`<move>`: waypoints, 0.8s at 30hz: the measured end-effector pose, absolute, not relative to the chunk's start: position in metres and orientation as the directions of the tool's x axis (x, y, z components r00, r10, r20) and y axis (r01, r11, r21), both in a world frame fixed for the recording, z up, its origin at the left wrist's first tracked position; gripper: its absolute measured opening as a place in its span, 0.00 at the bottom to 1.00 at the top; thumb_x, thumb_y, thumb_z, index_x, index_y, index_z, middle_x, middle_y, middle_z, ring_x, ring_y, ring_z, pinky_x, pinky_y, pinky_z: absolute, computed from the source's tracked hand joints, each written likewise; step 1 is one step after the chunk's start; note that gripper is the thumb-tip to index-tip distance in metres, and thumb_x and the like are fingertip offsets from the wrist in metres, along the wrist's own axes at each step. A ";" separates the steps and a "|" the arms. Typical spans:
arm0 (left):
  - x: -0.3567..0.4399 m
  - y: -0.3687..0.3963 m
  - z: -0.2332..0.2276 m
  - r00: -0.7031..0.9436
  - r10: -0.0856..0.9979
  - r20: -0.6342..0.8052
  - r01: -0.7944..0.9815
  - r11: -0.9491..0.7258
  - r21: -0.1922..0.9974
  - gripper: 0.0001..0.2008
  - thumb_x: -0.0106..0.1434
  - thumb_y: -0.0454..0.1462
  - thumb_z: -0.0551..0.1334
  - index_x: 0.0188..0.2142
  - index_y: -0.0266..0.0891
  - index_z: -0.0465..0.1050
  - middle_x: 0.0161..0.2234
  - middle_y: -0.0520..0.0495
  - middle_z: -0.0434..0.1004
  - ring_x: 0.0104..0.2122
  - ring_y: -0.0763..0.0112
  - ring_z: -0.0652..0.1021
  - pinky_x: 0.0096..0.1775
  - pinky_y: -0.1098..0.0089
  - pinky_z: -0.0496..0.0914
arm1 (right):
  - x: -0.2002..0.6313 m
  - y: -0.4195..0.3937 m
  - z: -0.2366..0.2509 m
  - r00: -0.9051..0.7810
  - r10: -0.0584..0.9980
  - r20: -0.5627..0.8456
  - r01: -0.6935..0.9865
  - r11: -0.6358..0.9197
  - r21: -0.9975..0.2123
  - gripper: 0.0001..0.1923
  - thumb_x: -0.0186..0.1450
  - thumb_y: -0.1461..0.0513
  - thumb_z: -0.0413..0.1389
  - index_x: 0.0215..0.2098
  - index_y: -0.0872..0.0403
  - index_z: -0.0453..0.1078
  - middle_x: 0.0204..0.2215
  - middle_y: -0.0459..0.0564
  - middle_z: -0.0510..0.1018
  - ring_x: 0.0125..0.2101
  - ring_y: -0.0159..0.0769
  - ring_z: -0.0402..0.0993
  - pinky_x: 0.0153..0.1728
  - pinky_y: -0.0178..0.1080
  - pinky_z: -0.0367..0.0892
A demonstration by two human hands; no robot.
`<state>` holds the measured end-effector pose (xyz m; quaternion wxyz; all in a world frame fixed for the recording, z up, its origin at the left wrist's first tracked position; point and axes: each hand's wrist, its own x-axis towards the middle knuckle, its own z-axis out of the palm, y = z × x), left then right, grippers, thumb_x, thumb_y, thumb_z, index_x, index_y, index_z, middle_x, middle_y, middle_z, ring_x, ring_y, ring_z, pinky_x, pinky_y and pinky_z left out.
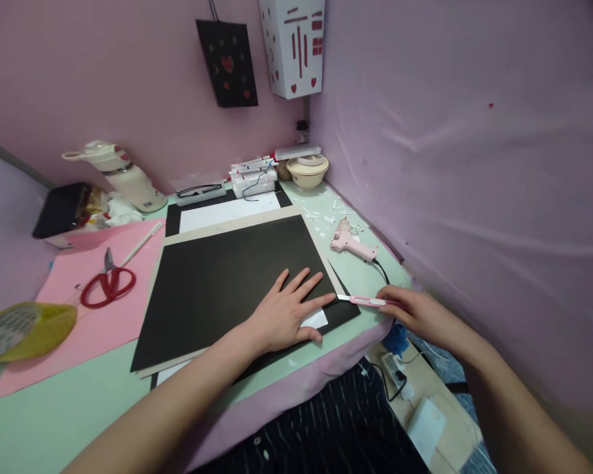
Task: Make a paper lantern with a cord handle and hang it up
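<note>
left hand: lying flat with fingers spread, pressing down on the black sheet; fingertips reaching toward its right edge
right hand: closing round the pink craft knife; the blade end is pointing left at the sheet's right edge, just beside the left fingertips
black sheet: lying on a beige board in the middle of the counter
around: pink glue gun sitting near the knife; red scissors resting on pink paper, well apart at the left
</note>
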<state>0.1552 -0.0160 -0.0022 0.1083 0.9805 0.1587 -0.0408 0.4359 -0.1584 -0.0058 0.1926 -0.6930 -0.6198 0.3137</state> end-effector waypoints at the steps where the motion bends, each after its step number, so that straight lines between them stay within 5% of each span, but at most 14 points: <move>1: 0.155 -0.016 -0.003 0.950 0.291 -0.110 0.308 -0.930 0.202 0.40 0.60 0.65 0.49 0.68 0.57 0.50 0.71 0.43 0.41 0.69 0.45 0.45 0.63 0.39 0.40 | 0.437 -0.158 -0.007 0.010 0.981 -0.192 0.733 -0.137 -0.666 0.12 0.69 0.54 0.50 0.40 0.50 0.72 0.30 0.46 0.76 0.30 0.36 0.70 0.31 0.36 0.61; 14: 0.165 0.000 -0.006 0.955 0.272 -0.114 0.290 -0.937 0.193 0.43 0.58 0.68 0.46 0.68 0.56 0.48 0.71 0.41 0.40 0.69 0.44 0.45 0.63 0.38 0.41 | 0.439 -0.150 -0.020 0.011 1.000 -0.017 0.672 -0.020 -0.740 0.15 0.69 0.53 0.52 0.48 0.48 0.75 0.43 0.50 0.81 0.41 0.40 0.76 0.41 0.39 0.69; 24: 0.164 0.000 -0.010 0.960 0.262 -0.096 0.276 -0.939 0.206 0.45 0.57 0.69 0.46 0.68 0.57 0.48 0.71 0.40 0.41 0.69 0.43 0.46 0.62 0.37 0.42 | 0.439 -0.153 -0.017 -0.072 0.997 0.017 0.774 0.066 -0.630 0.17 0.71 0.54 0.50 0.53 0.46 0.74 0.36 0.48 0.81 0.34 0.37 0.75 0.34 0.37 0.67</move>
